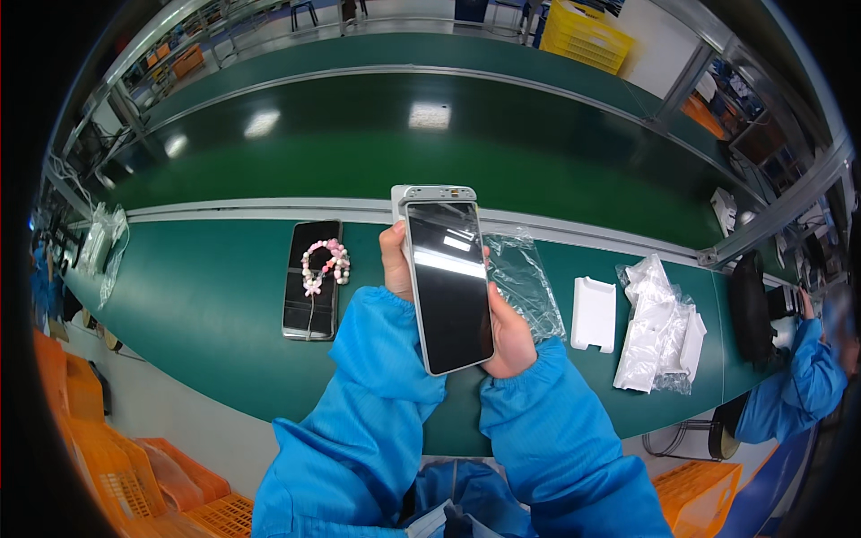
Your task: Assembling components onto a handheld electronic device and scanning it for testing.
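My left hand (395, 261) and my right hand (511, 339) are closed around a handheld device with a black glossy screen (448, 314), held up over the green table. A light grey housing (433, 192) shows behind the screen's top end, with small parts along its upper edge. Screen and housing lie slightly out of line; whether they are joined cannot be seen. To the left on the table lies a dark phone (300, 305) with a pink and white bead strap (325, 262). Close to my right hand is a crumpled clear plastic bag (531, 287).
Right of the bag lie a white plastic shell (594, 314) and white parts in clear wrap (659, 327). A bagged item (100, 242) sits far left. Beyond a metal rail runs a green belt (377, 134). Orange crates (121, 475) stand below left; a co-worker's blue sleeve (794, 386) is at right.
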Tool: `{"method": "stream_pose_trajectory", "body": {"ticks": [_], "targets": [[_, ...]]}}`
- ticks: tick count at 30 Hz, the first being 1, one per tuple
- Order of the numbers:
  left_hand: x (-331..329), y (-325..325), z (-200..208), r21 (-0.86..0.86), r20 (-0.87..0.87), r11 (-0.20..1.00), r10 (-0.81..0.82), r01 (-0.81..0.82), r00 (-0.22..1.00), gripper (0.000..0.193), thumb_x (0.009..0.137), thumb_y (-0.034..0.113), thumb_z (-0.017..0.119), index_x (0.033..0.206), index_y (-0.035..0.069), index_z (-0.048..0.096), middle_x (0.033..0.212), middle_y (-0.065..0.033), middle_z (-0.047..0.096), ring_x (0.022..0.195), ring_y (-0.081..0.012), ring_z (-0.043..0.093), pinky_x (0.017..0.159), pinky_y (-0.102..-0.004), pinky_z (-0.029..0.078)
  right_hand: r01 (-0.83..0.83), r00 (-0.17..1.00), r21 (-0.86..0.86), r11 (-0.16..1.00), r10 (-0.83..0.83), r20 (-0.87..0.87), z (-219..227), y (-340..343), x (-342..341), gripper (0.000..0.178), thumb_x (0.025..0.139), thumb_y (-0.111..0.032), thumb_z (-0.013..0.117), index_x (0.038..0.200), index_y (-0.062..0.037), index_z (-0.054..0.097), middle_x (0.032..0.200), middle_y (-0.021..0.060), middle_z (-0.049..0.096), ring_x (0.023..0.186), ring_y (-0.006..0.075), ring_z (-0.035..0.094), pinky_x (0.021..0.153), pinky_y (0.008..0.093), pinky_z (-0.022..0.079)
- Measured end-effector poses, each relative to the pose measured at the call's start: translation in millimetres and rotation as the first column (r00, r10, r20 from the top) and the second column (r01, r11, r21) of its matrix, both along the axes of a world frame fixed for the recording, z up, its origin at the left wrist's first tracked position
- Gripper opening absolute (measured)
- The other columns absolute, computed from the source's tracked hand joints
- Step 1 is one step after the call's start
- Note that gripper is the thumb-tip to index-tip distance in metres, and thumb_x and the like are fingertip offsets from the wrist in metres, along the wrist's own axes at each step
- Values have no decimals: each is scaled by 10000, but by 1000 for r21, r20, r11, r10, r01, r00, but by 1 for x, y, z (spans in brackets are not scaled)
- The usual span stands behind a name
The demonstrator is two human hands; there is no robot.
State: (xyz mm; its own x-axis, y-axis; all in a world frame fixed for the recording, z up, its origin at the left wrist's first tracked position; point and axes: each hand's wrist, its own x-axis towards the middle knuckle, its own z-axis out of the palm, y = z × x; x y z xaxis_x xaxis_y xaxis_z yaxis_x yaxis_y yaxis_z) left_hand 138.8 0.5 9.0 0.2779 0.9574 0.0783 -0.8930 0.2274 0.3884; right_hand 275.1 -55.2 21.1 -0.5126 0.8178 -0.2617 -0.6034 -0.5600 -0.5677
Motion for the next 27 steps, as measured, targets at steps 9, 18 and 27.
{"method": "stream_pose_trajectory", "body": {"ticks": [9, 18, 27], "targets": [[-23, 6, -15, 83, -230, 996, 35, -16, 972, 840, 733, 677, 386, 1177, -26, 499, 965, -251, 600, 839, -341, 629, 699, -416, 552, -55, 997, -8, 998, 54, -62, -10, 3, -11, 507, 997, -387, 246, 1363, -49, 342, 1344, 94, 431, 1212, 192, 449, 1010, 313, 372], [-10, 4, -9, 22, -183, 996, 90, -87, 979, 832, 727, 709, 401, 1132, -6, 532, 904, -265, 617, 764, -339, 649, 628, -396, 564, -47, 998, -35, 998, 46, -39, -12, 2, -7, 527, 994, -403, 245, 1376, -49, 319, 1364, 96, 414, 1229, 198, 435, 1031, 316, 354], [-5, 1, -3, 1, -198, 1000, 25, -25, 980, 828, 734, 669, 429, 1198, -15, 483, 1000, -249, 591, 788, -321, 627, 636, -384, 549, -42, 998, -47, 998, 40, -54, -7, 5, -3, 492, 1001, -366, 202, 1381, -69, 300, 1349, 103, 417, 1214, 212, 448, 1024, 354, 376]]}}
